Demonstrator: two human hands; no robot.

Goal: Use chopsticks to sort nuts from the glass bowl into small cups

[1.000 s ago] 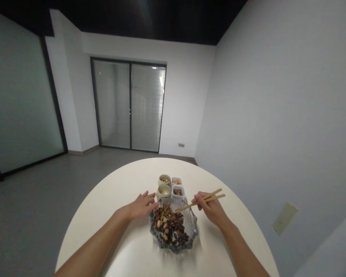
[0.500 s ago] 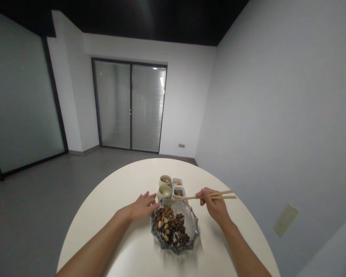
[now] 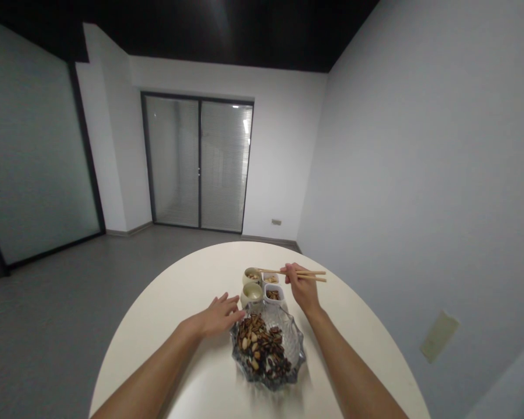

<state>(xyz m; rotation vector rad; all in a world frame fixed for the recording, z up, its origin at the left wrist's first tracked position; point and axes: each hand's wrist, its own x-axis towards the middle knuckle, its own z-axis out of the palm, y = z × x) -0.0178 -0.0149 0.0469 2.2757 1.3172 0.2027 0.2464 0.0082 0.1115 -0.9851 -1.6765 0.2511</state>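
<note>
Wooden chopsticks (image 3: 310, 275) are gripped in my right hand (image 3: 302, 286), their tips reaching left over the far round cup (image 3: 246, 278), which has pale nuts in it. My left hand (image 3: 222, 314) has its fingers spread beside the near round cup (image 3: 252, 294), its thumb at the rim of the glass bowl (image 3: 294, 343). Dark striped seeds (image 3: 251, 326), pale nuts (image 3: 250, 344) and dark pieces lie in the bowl. Right of the cups stand a white square dish (image 3: 274, 294) with dark seeds and a farther white dish (image 3: 271, 279) with pale pieces.
Everything stands on a round cream table (image 3: 157, 326), its right edge near a white wall (image 3: 419, 174). Glass doors with blinds (image 3: 198, 163) are across the room. A frosted glass panel (image 3: 30, 151) is at the left.
My right hand has carried the chopsticks away from me and slightly left, from above the glass bowl's far rim to the far round cup. My left hand stays about where it was.
</note>
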